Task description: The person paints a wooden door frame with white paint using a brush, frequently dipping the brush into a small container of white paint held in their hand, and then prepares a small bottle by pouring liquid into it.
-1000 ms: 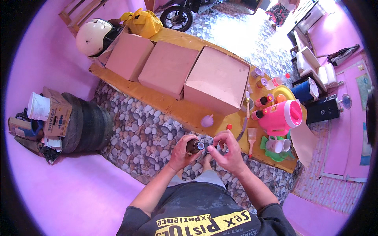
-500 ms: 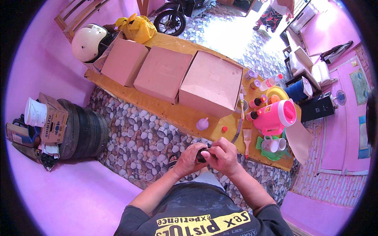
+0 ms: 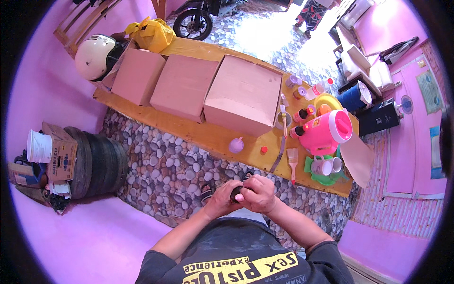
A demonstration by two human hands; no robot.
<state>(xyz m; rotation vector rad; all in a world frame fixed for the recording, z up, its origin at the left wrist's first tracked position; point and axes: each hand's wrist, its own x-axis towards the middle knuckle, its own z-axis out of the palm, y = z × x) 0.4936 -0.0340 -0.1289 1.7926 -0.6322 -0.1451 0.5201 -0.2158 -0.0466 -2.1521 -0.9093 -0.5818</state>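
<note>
A small dark, rounded object [image 3: 235, 193], perhaps a bottle, sits between my two hands in front of my body. My left hand [image 3: 221, 199] is closed around it from the left. My right hand [image 3: 260, 193] has its fingers bent over the top, the thumb pressed to it. Most of the object is hidden by my fingers, and its exact kind cannot be made out. Beyond my hands, on the table's near side, lie a red cap [image 3: 264, 150], a purple plastic cup or lid [image 3: 236, 146], a paintbrush [image 3: 292, 165] and a thin dark strip [image 3: 278, 155].
Three cardboard boxes [image 3: 243, 94] line the yellow-covered table [image 3: 182, 119]. To the right stand a pink jug [image 3: 326, 132], small dark bottles [image 3: 297, 131] and white mugs [image 3: 321, 166] on a green tray [image 3: 318, 179]. Tyres [image 3: 97, 161] are stacked left; a person's legs [image 3: 309, 16] show far back.
My hands have come slightly nearer my body, still closed on the dark object, with the right fingers now more over its top. The view has shifted a little; the table appears further left.
</note>
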